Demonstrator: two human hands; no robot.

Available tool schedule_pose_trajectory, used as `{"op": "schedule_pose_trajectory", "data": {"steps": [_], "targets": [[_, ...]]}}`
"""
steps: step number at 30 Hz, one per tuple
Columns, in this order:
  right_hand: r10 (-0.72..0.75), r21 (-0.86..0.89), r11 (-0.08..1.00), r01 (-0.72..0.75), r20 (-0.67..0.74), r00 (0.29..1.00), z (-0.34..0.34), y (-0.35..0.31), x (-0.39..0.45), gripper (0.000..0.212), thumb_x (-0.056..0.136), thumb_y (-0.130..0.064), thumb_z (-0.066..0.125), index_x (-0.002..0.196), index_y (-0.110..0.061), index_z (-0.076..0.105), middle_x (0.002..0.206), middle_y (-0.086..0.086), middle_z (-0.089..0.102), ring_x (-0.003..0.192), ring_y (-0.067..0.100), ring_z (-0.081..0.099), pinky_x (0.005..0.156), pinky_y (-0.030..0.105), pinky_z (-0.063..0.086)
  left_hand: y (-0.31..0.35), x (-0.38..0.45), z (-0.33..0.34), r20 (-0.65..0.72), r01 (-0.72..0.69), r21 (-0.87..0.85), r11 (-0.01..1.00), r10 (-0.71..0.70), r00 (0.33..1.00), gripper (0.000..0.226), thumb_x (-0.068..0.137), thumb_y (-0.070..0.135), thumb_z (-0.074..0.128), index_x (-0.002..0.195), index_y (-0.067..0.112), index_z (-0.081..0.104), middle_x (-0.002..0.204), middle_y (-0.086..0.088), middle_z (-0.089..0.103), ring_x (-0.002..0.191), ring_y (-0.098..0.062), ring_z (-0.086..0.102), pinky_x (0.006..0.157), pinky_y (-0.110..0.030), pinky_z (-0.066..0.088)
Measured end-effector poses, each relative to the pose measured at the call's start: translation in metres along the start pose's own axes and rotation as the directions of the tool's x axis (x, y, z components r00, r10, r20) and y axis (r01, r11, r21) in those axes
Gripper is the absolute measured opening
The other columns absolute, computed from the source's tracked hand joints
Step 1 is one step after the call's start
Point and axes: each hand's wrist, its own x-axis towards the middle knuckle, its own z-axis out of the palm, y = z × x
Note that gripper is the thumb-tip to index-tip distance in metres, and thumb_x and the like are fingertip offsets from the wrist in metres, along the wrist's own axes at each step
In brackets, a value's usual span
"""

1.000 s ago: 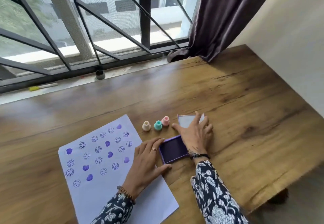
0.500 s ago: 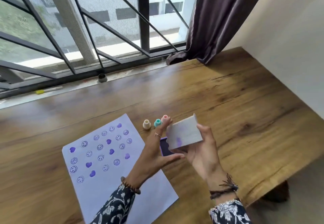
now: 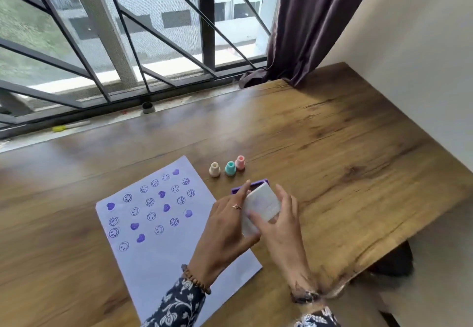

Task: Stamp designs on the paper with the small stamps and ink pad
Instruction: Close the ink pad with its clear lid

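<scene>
Wooden worktop (image 3: 332, 147) under a barred window, curtain (image 3: 307, 19) bunched at the far right corner. Paper (image 3: 158, 250) lying left of centre, already carrying rows of purple smileys and hearts, bare along its near half. Three small stamps (image 3: 229, 168) standing upright in a short row just beyond, apart from the sheet. Pale lid (image 3: 261, 207) pinched in the right hand (image 3: 279, 226), fingers closed on its edges; left hand (image 3: 225, 226) open, fingertips resting against the lid's left side. Ink pad (image 3: 249, 186) mostly hidden beneath, only a purple strip of its far edge showing. Likely closing the pad: best to square the lid over the base, lower it flat, press evenly. Sheet's right edge close under the left wrist, so worth avoiding a smear. Plenty of bare wood to the right; worktop edge near the right forearm.
</scene>
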Motion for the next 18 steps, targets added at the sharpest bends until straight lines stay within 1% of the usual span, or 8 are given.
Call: {"op": "schedule_pose_trajectory", "data": {"steps": [1,3,5,8,10,14,16,18], "targets": [[-0.141,-0.201,0.97,0.138,-0.001,0.99,0.003,0.0,-0.004,0.073,0.073,-0.029,0.071,0.136,-0.021,0.034,0.126,-0.007,0.039,0.114,0.005,0.042,0.094,0.025,0.041,-0.001,-0.001,0.002,0.001,0.014,-0.007,1.0,-0.014,1.0,0.083,0.073,0.03,0.068,0.141,0.014,0.024,0.129,-0.004,0.056,0.114,-0.025,0.054,0.096,-0.037,0.043],[-0.237,-0.363,0.903,0.231,0.03,0.971,0.008,-0.003,-0.009,0.078,0.071,-0.03,0.065,0.139,-0.013,0.029,0.134,0.003,0.037,0.123,0.017,0.035,0.102,0.032,0.036,-0.004,-0.004,0.004,0.002,0.036,-0.018,0.999,-0.036,0.999,0.09,0.072,0.033,0.068,0.141,0.024,0.012,0.129,-0.003,0.055,0.115,-0.024,0.051,0.098,-0.025,0.035],[-0.225,-0.425,0.877,0.223,0.046,0.973,0.01,-0.003,-0.009,0.082,0.07,-0.03,0.064,0.14,-0.011,0.027,0.135,0.007,0.037,0.125,0.022,0.035,0.103,0.032,0.035,-0.007,-0.005,0.006,0.0,0.041,-0.028,0.999,-0.041,0.999,0.093,0.071,0.035,0.069,0.139,0.032,0.005,0.129,-0.001,0.055,0.113,-0.023,0.05,0.093,-0.015,0.027],[-0.193,-0.486,0.854,0.188,0.039,0.98,0.012,-0.002,-0.004,0.09,0.066,-0.04,0.066,0.141,-0.011,0.026,0.133,0.008,0.038,0.123,0.023,0.036,0.101,0.03,0.034,-0.015,-0.003,0.006,0.024,0.035,-0.05,0.998,-0.034,0.999,0.098,0.07,0.039,0.067,0.14,0.037,0.0,0.133,0.007,0.051,0.115,-0.018,0.048,0.095,-0.014,0.027],[-0.161,-0.514,0.849,0.118,-0.039,0.986,0.012,0.001,0.001,0.097,0.062,-0.051,0.068,0.14,-0.011,0.026,0.131,0.008,0.039,0.119,0.024,0.037,0.098,0.031,0.035,-0.025,0.0,0.004,0.036,0.047,-0.078,0.996,-0.044,0.998,0.11,0.065,0.039,0.074,0.141,0.038,-0.006,0.135,0.013,0.044,0.118,-0.006,0.041,0.098,-0.007,0.023],[-0.071,-0.552,0.834,0.0,-0.107,0.992,0.017,0.011,0.016,0.097,0.064,-0.045,0.075,0.139,-0.007,0.027,0.132,0.016,0.041,0.119,0.03,0.037,0.098,0.034,0.033,-0.051,0.009,-0.001,0.077,0.094,-0.144,0.985,-0.083,0.994,0.122,0.057,0.042,0.082,0.14,0.035,-0.007,0.137,0.007,0.039,0.115,0.027,0.019,0.095,0.006,0.009],[-0.052,-0.569,0.822,-0.02,-0.109,0.993,0.023,0.015,0.022,0.097,0.064,-0.044,0.076,0.138,-0.004,0.029,0.132,0.017,0.042,0.12,0.032,0.038,0.099,0.035,0.031,-0.058,0.013,0.002,0.108,0.09,-0.144,0.985,-0.075,0.991,0.12,0.058,0.037,0.082,0.141,0.03,-0.005,0.13,0.008,0.043,0.113,0.022,0.025,0.093,0.008,0.011],[-0.048,-0.584,0.811,-0.028,-0.114,0.992,0.028,0.016,0.027,0.096,0.063,-0.044,0.077,0.137,-0.003,0.032,0.131,0.019,0.043,0.119,0.033,0.04,0.098,0.035,0.029,-0.06,0.018,0.008,0.097,0.098,-0.142,0.985,-0.085,0.992,0.114,0.062,0.027,0.08,0.142,0.027,-0.002,0.121,0.019,0.043,0.11,0.002,0.04,0.089,0.008,0.014]]}}
